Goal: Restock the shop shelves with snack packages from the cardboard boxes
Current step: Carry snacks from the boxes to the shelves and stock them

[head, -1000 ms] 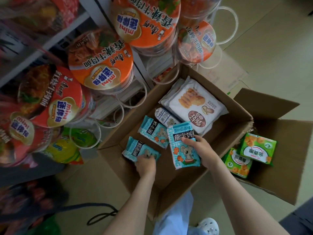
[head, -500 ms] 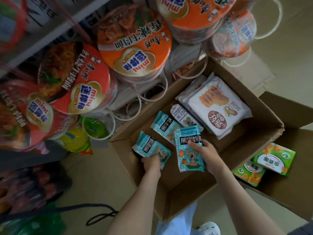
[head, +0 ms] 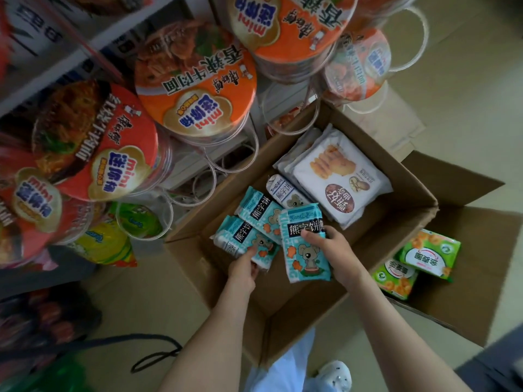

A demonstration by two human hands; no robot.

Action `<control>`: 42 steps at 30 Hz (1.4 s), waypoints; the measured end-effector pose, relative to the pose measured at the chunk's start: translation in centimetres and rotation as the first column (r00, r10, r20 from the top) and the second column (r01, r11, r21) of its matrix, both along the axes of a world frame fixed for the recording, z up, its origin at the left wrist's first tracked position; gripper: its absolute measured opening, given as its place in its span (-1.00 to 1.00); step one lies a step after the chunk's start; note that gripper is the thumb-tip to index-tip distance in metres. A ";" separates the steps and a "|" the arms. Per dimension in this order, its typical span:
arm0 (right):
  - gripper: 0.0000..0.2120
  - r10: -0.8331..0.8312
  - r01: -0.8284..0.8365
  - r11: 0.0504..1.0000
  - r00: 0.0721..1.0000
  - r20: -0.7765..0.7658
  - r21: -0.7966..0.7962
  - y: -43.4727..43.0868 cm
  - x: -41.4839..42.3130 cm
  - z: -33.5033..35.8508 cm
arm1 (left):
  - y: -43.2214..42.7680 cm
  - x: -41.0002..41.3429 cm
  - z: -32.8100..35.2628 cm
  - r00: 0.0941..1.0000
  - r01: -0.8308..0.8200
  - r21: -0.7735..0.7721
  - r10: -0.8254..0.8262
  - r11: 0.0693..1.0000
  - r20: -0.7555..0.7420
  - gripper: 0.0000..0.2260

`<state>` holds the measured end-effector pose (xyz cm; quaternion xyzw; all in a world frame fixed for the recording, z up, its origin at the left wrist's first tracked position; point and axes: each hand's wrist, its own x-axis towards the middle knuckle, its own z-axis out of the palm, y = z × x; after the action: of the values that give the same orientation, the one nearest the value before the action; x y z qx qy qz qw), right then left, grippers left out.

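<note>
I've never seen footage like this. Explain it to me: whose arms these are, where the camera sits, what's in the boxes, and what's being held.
There is no machine here. These are a person's two bare arms, filmed by one wide-angle camera worn on their head and looking down. They are reaching into an open cardboard box on the shop floor, beside shelves of noodle cups. The right hand grips a teal biscuit packet. The left hand holds a second teal packet by its near end. Another teal packet and large white packets lie in the box. A neighbouring box holds green packets.
</note>
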<state>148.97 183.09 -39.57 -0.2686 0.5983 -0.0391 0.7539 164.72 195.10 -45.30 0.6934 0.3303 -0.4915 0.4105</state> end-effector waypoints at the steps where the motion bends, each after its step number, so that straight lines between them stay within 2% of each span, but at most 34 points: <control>1: -0.60 -0.002 0.002 1.000 1.000 0.001 -0.010 -0.1 -0.2 0.7 | -0.1 -0.2 0.4 1.000 0.008 -0.003 -0.008 1.000 0.016 -0.61; 6: -0.67 -0.051 0.052 0.997 0.999 0.017 -0.059 -0.8 -2.0 5.4 | 0.7 -1.6 4.0 0.988 0.098 -0.045 -0.092 0.994 0.122 -0.57; 11: -0.69 -0.132 0.134 0.983 0.991 0.022 -0.129 -0.7 -5.7 11.6 | -0.3 -4.0 10.2 0.949 0.241 -0.157 -0.199 0.958 0.246 -0.72; 13: -0.68 -0.182 0.187 0.971 0.982 0.041 -0.149 -0.5 -7.8 14.4 | -1.1 -4.7 13.1 0.910 0.341 -0.229 -0.260 0.912 0.322 -0.78; 17: -0.63 -0.260 0.272 0.936 0.962 0.082 -0.224 0.7 -13.4 20.4 | -3.2 -6.9 19.2 0.803 0.590 -0.385 -0.462 0.710 0.378 -0.71; 19: -0.64 -0.293 0.315 0.914 0.948 0.121 -0.256 1.4 -16.4 23.8 | -4.5 -9.1 22.3 0.702 0.712 -0.425 -0.584 0.560 0.407 -0.64; 22: -0.62 -0.354 0.395 0.868 0.917 0.183 -0.301 3.3 -21.5 28.8 | -6.3 -14.4 27.5 0.551 0.801 -0.509 -0.720 0.315 0.422 -0.75; 24: -0.55 -0.417 0.470 0.816 0.882 0.220 -0.337 4.9 -25.1 32.0 | -7.1 -18.6 30.9 0.462 0.819 -0.547 -0.764 0.174 0.449 -0.77; 27: -0.50 -0.530 0.586 0.709 0.809 0.253 -0.392 7.6 -30.7 36.7 | -7.5 -24.6 35.5 0.371 0.791 -0.611 -0.802 0.009 0.468 -0.78; 31: -0.65 -0.656 0.708 0.546 0.694 0.298 -0.448 11.8 -38.5 41.9 | -7.0 -33.2 40.6 0.301 0.664 -0.730 -0.837 -0.160 0.457 -0.67; 33: -0.66 -0.716 0.752 0.442 0.624 0.313 -0.489 14.3 -42.0 44.0 | -6.2 -37.7 42.8 0.280 0.586 -0.791 -0.872 -0.176 0.402 -0.63; 36: -0.77 -0.776 0.810 0.304 0.516 0.362 -0.502 18.2 -46.4 46.3 | -4.4 -43.9 45.7 0.258 0.500 -0.858 -0.926 -0.115 0.275 -0.66; 37: -0.72 -0.790 0.831 0.249 0.471 0.392 -0.497 19.4 -47.8 46.7 | -3.8 -45.9 46.5 0.237 0.466 -0.879 -0.944 -0.096 0.229 -0.66; 39: -0.66 -0.813 0.851 0.160 0.401 0.422 -0.500 21.6 -50.2 47.6 | -2.7 -49.4 47.5 0.177 0.430 -0.898 -0.967 -0.093 0.184 -0.69; 42: -0.79 -0.855 0.845 0.058 0.317 0.410 -0.532 24.3 -52.4 48.8 | -1.2 -53.8 48.7 0.061 0.384 -0.909 -0.978 -0.160 0.198 -0.73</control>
<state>96.62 207.41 9.24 -0.1172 0.5834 -0.6824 0.4244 110.97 193.87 3.36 0.2424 -0.3288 -0.9006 0.1481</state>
